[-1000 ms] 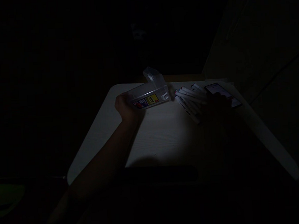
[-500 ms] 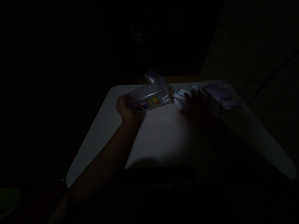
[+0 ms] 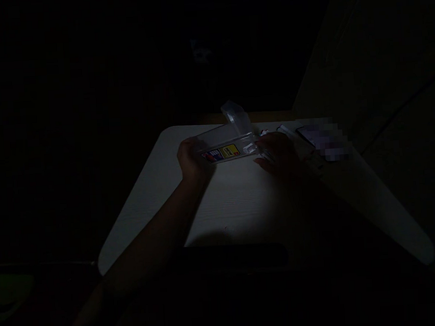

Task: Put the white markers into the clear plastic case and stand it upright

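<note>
A clear plastic case point(image 3: 210, 138) with a yellow and dark label lies tilted above the white table, its hinged lid point(image 3: 240, 118) standing open on the right end. My left hand point(image 3: 192, 160) is wrapped round the case's left end. At the case's open end my right hand point(image 3: 281, 153) has its thumb and fingers closed round white markers point(image 3: 266, 154), which are mostly hidden in the dark. Behind the right hand, the end of another marker point(image 3: 284, 129) shows on the table. Whether any marker tip is inside the case I cannot tell.
The small white table point(image 3: 146, 202) has rounded corners and a dark slot point(image 3: 230, 256) along its near edge. A phone point(image 3: 311, 135), partly blurred out, lies at the back right. A wall with a cable point(image 3: 401, 105) is on the right. The surroundings are very dark.
My left hand has brought the case slightly to the right, up against the right hand. My right hand's fingers, spread over the markers before, have drawn together round them.
</note>
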Demonstrator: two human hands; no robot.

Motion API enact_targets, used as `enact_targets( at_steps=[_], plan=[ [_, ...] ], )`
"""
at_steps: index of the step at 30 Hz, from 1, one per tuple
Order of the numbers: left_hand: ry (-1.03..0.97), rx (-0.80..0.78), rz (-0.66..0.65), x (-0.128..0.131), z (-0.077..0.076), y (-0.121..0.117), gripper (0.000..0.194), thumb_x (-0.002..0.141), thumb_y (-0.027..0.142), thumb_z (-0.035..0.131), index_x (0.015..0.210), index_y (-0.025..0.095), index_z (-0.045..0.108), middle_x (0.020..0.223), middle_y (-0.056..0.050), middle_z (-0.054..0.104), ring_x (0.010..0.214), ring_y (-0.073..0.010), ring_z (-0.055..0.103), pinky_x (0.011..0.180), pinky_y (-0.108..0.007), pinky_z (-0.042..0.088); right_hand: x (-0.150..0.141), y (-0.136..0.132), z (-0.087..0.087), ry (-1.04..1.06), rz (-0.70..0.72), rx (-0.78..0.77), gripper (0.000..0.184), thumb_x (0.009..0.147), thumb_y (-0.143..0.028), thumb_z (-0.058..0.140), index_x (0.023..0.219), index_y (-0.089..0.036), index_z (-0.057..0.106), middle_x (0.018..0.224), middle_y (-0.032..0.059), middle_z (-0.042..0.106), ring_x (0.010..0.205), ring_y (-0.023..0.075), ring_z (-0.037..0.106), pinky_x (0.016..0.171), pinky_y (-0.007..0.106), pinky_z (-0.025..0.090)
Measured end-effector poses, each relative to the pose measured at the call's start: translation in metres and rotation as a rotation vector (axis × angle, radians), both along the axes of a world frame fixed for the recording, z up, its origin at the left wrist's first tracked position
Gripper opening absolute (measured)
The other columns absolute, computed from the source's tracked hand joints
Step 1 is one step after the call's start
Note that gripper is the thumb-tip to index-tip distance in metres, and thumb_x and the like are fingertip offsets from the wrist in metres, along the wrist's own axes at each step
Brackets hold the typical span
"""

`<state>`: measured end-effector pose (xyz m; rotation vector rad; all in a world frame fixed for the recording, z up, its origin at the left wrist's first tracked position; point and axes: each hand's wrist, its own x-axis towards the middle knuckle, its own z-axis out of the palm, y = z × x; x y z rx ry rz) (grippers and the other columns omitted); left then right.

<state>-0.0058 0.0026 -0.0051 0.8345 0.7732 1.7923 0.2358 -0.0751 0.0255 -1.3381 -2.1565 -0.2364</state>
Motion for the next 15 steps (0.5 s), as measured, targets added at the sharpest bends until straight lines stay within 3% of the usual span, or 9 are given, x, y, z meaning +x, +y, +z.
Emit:
enact_targets(
  at_steps=[3, 6, 11, 15],
  plan=[
    [-0.098, 0.022, 0.025, 0.008, 0.009, -0.01, 0.023, 0.067, 0.04, 0.072, 0.07, 0.022, 0.057, 0.073, 0.0, 0.06, 0.073, -0.0164, 0.06, 0.07, -0.031, 0.05, -0.007, -0.003, 0.004, 0.011, 0.025, -0.009, 0.035, 0.094, -0.038, 0.049, 0.113, -0.018, 0.07, 0.121, 0.0129, 0.071, 0.12, 0.0289, 0.061, 0.109, 0.047, 0.045],
    [-0.065, 0.074, -0.013, 0.012, 0.014, -0.017, 0.023, 0.069, 0.04, 0.072, 0.07, 0.022, 0.057, 0.074, -0.001, 0.06, 0.074, -0.017, 0.06, 0.072, -0.031, 0.049, -0.013, -0.009, 0.01, 0.029, -0.036, -0.077, 0.035, 0.095, -0.033, 0.044, 0.111, -0.018, 0.071, 0.114, 0.0138, 0.073, 0.11, 0.0287, 0.064, 0.1, 0.046, 0.05],
    [-0.003, 0.066, -0.076, 0.012, 0.017, -0.021, 0.026, 0.074, 0.046, 0.071, 0.08, 0.023, 0.061, 0.08, -0.003, 0.063, 0.083, -0.0214, 0.064, 0.079, -0.036, 0.051, -0.014, -0.015, 0.018, 0.049, -0.098, -0.132, 0.037, 0.095, -0.028, 0.043, 0.118, -0.018, 0.07, 0.116, 0.0125, 0.074, 0.11, 0.028, 0.066, 0.1, 0.046, 0.051],
    [0.026, 0.035, -0.12, 0.01, 0.019, -0.019, 0.025, 0.078, 0.047, 0.065, 0.076, 0.021, 0.066, 0.083, -0.005, 0.068, 0.087, -0.0236, 0.067, 0.078, -0.036, 0.052, -0.005, -0.017, 0.02, 0.11, -0.104, -0.081, 0.04, 0.098, -0.026, 0.037, 0.118, -0.019, 0.071, 0.12, 0.011, 0.073, 0.117, 0.0257, 0.066, 0.104, 0.043, 0.05]
  ],
)
